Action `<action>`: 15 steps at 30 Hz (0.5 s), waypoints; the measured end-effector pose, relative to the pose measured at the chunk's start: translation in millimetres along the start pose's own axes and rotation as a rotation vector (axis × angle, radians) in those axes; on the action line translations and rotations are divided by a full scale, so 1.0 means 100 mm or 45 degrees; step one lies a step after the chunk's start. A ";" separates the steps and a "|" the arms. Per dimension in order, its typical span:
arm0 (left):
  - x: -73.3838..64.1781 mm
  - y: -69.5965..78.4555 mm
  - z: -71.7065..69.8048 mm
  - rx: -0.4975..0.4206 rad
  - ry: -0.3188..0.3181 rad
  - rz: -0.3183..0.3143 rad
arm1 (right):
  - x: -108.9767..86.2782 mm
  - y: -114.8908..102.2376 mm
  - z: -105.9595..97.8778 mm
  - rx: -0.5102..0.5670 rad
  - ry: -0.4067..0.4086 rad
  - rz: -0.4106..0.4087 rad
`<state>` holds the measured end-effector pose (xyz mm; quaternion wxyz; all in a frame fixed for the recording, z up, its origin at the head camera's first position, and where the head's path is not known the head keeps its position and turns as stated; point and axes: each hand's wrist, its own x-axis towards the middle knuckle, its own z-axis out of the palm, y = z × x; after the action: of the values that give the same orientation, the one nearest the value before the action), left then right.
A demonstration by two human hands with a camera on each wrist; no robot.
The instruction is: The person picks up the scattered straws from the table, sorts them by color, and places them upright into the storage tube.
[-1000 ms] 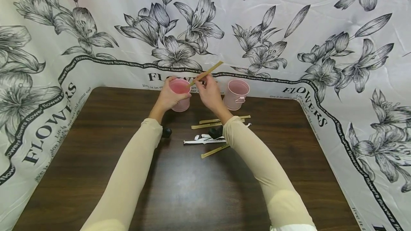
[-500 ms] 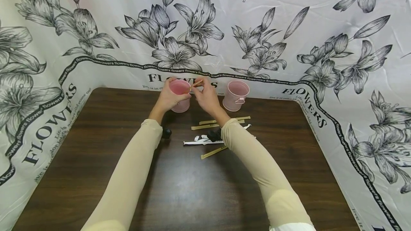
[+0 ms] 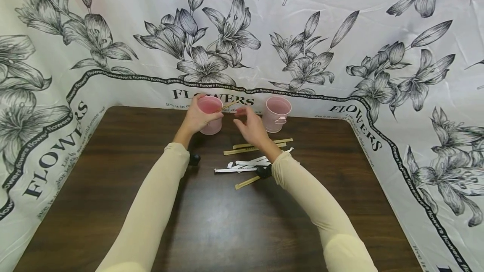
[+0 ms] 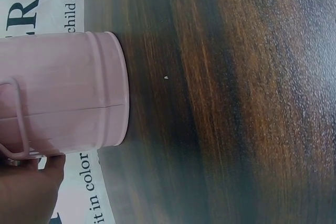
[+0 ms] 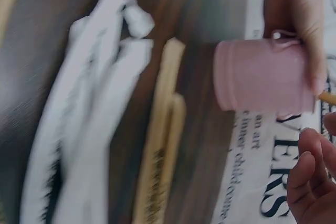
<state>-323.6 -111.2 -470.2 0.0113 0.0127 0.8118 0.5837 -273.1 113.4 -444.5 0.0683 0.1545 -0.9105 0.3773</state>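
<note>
My left hand grips a small pink bucket from its left side, the thumb along the near rim. In the left wrist view the bucket stands upright on the table, its side handle near the fingers. A slim tan stick, like a paper-wrapped straw, leans out over the right rim; its lower end is inside the bucket. Just right of it, my right hand hovers with loosely bent fingers and nothing in them. The right wrist view shows its fingers apart, below the stick.
Another pink bucket stands behind the right hand. Several tan paper-wrapped sticks and white paper strips lie on the dark wooden table beneath the right forearm. A flower-printed cloth rises behind the table edge.
The right hand lowered the tan stick into the left bucket, let go of it and drew back to the right. The left hand has kept its grip on the bucket.
</note>
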 end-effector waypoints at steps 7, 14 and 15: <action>-0.04 0.01 -0.01 -0.011 -0.009 -0.013 | -0.24 0.27 -0.03 -0.077 -0.088 0.012; -0.04 0.04 0.00 -0.021 -0.013 -0.016 | -0.43 0.45 -0.08 -0.205 -0.206 0.062; -0.04 0.03 0.00 -0.018 -0.012 -0.021 | -0.45 0.47 -0.08 -0.229 -0.226 0.067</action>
<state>-320.0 -110.2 -467.1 0.0197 0.0087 0.8077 0.5892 -246.6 160.7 -481.2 -0.0089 0.1566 -0.9469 0.2807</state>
